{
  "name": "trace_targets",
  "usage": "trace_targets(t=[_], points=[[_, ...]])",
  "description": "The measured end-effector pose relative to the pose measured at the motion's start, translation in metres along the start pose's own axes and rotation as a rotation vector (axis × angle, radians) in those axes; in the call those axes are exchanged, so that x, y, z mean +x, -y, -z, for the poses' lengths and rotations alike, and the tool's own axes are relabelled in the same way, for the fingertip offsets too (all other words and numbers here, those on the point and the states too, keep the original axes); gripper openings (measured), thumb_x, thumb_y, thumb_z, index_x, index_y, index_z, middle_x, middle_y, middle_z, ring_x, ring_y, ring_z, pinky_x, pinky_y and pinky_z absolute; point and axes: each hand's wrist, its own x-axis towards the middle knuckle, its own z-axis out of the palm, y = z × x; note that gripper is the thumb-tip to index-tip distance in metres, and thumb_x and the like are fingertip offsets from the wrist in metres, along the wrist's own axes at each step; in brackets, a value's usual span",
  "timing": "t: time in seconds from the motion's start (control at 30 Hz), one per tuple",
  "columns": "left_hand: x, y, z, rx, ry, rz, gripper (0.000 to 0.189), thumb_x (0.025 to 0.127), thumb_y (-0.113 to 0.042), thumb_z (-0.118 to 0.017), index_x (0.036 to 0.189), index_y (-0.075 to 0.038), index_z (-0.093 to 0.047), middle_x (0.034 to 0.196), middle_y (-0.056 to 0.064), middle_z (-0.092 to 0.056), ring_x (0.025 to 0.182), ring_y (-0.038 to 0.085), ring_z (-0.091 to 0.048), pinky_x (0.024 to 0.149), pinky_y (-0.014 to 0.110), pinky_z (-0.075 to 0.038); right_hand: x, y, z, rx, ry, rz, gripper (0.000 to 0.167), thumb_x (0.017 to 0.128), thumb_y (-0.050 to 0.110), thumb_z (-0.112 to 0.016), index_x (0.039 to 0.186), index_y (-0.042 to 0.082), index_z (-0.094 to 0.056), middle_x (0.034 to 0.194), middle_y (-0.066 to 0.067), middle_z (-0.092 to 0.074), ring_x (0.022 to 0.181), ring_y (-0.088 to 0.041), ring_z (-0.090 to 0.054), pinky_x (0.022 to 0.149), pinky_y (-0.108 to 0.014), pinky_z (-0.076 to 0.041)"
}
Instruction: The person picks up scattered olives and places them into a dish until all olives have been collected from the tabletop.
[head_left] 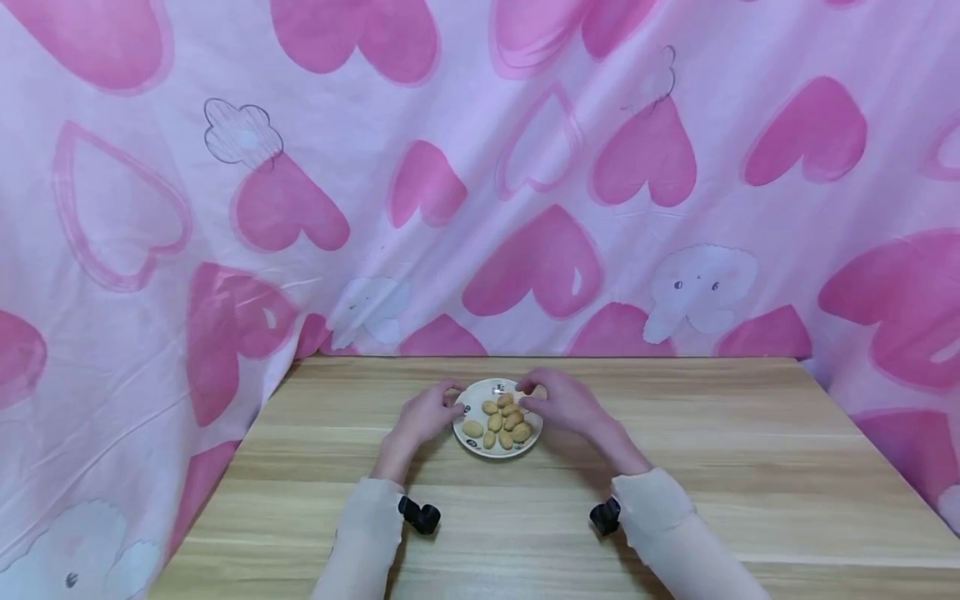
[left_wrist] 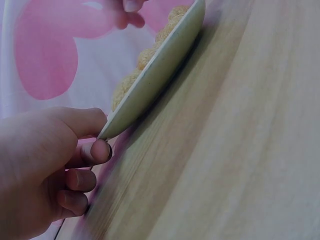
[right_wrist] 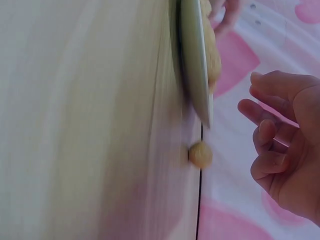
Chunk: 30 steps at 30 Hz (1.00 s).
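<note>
A small white plate (head_left: 468, 446) with dark printed marks on its rim sits on the wooden table, bearing several tan, rounded nut-like pieces (head_left: 495, 422). At the plate's left rim, my left hand (left_wrist: 45, 165) pinches the edge, thumb on top and forefinger beneath. The plate's pale underside (left_wrist: 145, 95) faces the left wrist camera. My right hand (right_wrist: 290, 140) hovers by the plate's right side with fingers loosely bent and nothing visible in them. One round tan piece (right_wrist: 200, 155) is outside the plate in the right wrist view; whether it touches the table cannot be told.
Wood-grained table (head_left: 750, 467) extends around the plate on every side. Behind it and at the sides hangs a pink cloth (head_left: 465, 250) printed with hearts. Both wrists wear a small black camera (head_left: 420, 516) on the sleeve.
</note>
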Motion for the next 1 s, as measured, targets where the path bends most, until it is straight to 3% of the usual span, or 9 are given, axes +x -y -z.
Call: trace_targets(t=[0.17, 0.53, 0.7, 0.83, 1.0], points=[[0.0, 0.001, -0.001, -0.017, 0.017, -0.007, 0.04, 0.092, -0.028, -0.065, 0.131, -0.019, -0.061, 0.076, -0.005, -0.065, 0.063, 0.012, -0.056, 0.065, 0.034, -0.043, -0.007, -0.018, 0.009, -0.003, -0.016, -0.058, 0.026, 0.091, 0.025, -0.069, 0.114, 0.014, -0.071, 0.109, -0.001, -0.07, 0.111, -0.025, -0.064, 0.093, -0.047, -0.051], [0.002, -0.001, 0.003, -0.003, 0.011, 0.012, 0.039, 0.092, -0.028, -0.064, 0.13, -0.022, -0.061, 0.079, -0.004, -0.065, 0.066, 0.013, -0.056, 0.066, 0.034, -0.043, -0.009, -0.043, 0.017, -0.027, 0.004, -0.066, 0.032, 0.088, 0.022, -0.072, 0.117, 0.008, -0.069, 0.112, -0.01, -0.069, 0.109, -0.03, -0.063, 0.093, -0.051, -0.05], [0.002, -0.001, 0.003, 0.005, 0.0, 0.005, 0.039, 0.092, -0.029, -0.065, 0.129, -0.021, -0.061, 0.083, -0.005, -0.066, 0.071, 0.012, -0.057, 0.073, 0.036, -0.045, -0.005, -0.047, 0.013, 0.014, 0.061, -0.092, 0.034, 0.085, 0.019, -0.075, 0.115, 0.006, -0.069, 0.106, -0.009, -0.069, 0.101, -0.025, -0.064, 0.088, -0.047, -0.051], [0.001, -0.001, 0.002, -0.003, 0.01, 0.0, 0.039, 0.091, -0.028, -0.065, 0.13, -0.02, -0.061, 0.079, -0.005, -0.065, 0.067, 0.012, -0.056, 0.068, 0.034, -0.043, -0.004, -0.049, 0.008, 0.026, 0.104, -0.11, 0.03, 0.081, 0.015, -0.076, 0.11, 0.007, -0.071, 0.097, -0.004, -0.069, 0.088, -0.017, -0.062, 0.081, -0.039, -0.052], [0.001, 0.0, 0.002, -0.015, 0.006, 0.0, 0.04, 0.092, -0.029, -0.065, 0.13, -0.02, -0.061, 0.077, -0.006, -0.064, 0.065, 0.012, -0.054, 0.066, 0.032, -0.041, -0.003, -0.047, 0.004, 0.016, 0.091, -0.104, 0.02, 0.081, 0.013, -0.073, 0.101, 0.009, -0.073, 0.09, 0.001, -0.069, 0.082, -0.012, -0.062, 0.078, -0.036, -0.052]])
